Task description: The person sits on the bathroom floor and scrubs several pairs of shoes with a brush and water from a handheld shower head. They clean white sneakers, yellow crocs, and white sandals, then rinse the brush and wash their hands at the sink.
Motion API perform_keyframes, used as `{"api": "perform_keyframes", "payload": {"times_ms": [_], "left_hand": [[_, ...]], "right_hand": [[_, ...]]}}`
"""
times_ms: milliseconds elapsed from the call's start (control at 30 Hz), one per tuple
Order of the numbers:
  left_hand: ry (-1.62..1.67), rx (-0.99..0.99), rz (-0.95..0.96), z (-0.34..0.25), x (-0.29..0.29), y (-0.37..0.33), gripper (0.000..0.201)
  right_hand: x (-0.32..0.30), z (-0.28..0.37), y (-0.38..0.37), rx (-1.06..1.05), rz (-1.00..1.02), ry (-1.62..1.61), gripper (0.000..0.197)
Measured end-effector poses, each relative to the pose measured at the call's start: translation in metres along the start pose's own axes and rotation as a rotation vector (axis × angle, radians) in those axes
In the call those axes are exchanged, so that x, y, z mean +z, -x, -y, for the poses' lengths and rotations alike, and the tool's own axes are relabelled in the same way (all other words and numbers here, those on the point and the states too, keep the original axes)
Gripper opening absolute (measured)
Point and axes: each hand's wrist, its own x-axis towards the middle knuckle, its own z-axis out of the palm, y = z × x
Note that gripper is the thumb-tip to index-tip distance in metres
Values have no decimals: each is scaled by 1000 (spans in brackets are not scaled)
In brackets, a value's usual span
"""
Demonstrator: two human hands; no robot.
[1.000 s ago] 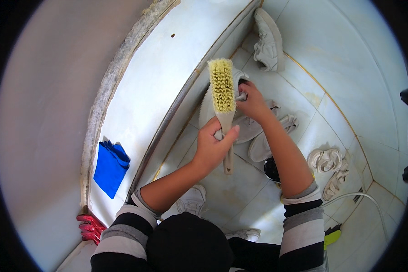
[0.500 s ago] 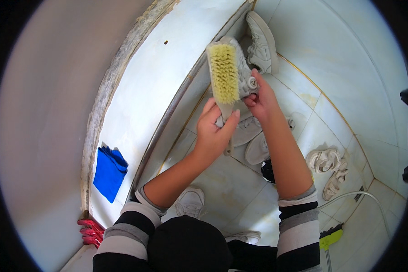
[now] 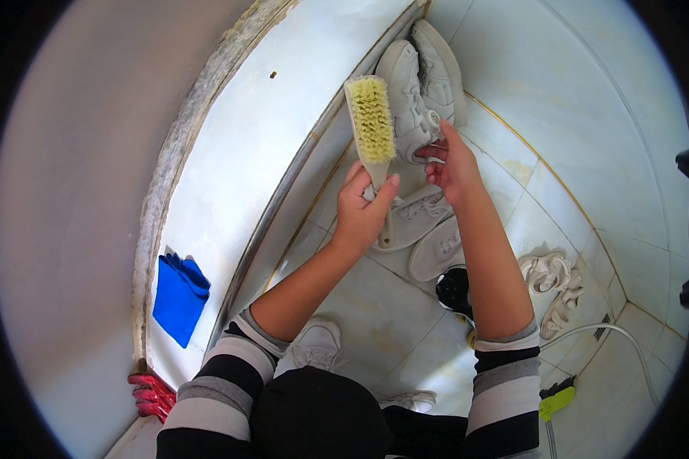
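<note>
My left hand (image 3: 362, 210) is wrapped round the handle of a scrubbing brush (image 3: 371, 122), whose yellowish bristles face up. Just right of the brush, a white sneaker (image 3: 404, 99) leans toe up beside a second white sneaker (image 3: 440, 73) in the far corner. At the first sneaker's heel is my right hand (image 3: 453, 170), its fingers apart and loosely bent; whether a fingertip still touches the shoe is hard to tell. Below the hands, a pair of pale shoes (image 3: 435, 249) lies on the tiles, partly hidden by my left hand and right forearm.
A blue folded cloth (image 3: 181, 298) lies on the white ledge at left, with red gloves (image 3: 153, 394) nearby. White sandals (image 3: 547, 273), a black round object (image 3: 453, 289), a pale hose (image 3: 624, 329) and a green broom (image 3: 557, 402) are at right.
The sneaker by my right hand has settled beside the other one in the corner. My right hand has loosened and drawn slightly back to the right; the brush has shifted a little left.
</note>
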Motion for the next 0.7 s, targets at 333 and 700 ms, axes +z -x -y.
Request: {"api": "perform_keyframes", "payload": {"times_ms": [333,700], "left_hand": [[2,43,-75,21,36,-24,17],[-266,167,-212,22,57,-39,33]], "right_hand": [[-2,-12,-14,-166,91,-368,27],[-15,0,4,-246,91,183,29]]}}
